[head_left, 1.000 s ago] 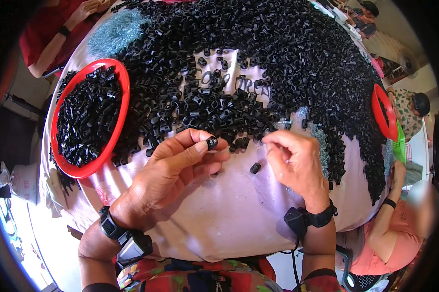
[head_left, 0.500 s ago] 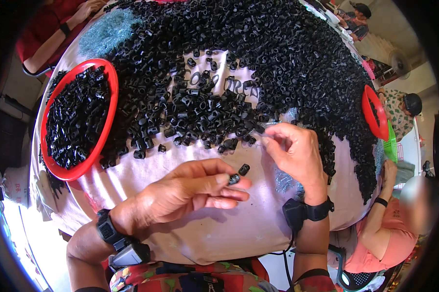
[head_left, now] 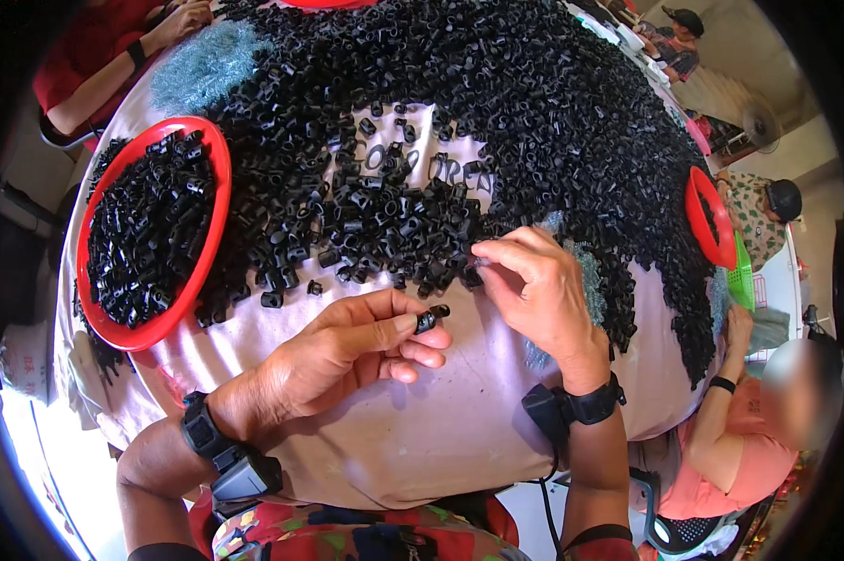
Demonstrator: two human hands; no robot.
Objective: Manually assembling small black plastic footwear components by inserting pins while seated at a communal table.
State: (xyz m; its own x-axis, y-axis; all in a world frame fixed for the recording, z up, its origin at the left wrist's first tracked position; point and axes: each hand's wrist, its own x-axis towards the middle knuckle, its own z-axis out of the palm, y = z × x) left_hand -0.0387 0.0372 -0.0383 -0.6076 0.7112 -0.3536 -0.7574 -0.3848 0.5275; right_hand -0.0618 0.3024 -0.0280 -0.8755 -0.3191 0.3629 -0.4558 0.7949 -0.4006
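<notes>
My left hand, palm turned up above the pink cloth, pinches a small black cord lock between thumb and index finger. Its other fingers curl loosely below. To the right, at the near edge of a heap of black plastic cord-lock parts, my right hand has thumb and index finger drawn together. Dark bits show at those fingertips, too small to tell from the heap behind. Bluish piles of tiny springs lie partly hidden behind the right hand.
On the left stands a red basin full of black parts; another red basin sits far right. A larger spring pile lies at the back left. Other people sit around the table, one in a pink shirt at the near right.
Both hands have shifted left, the right fingertips now lower against the heap's near edge. A separate black piece beside my left fingertips no longer shows apart from the one held.
</notes>
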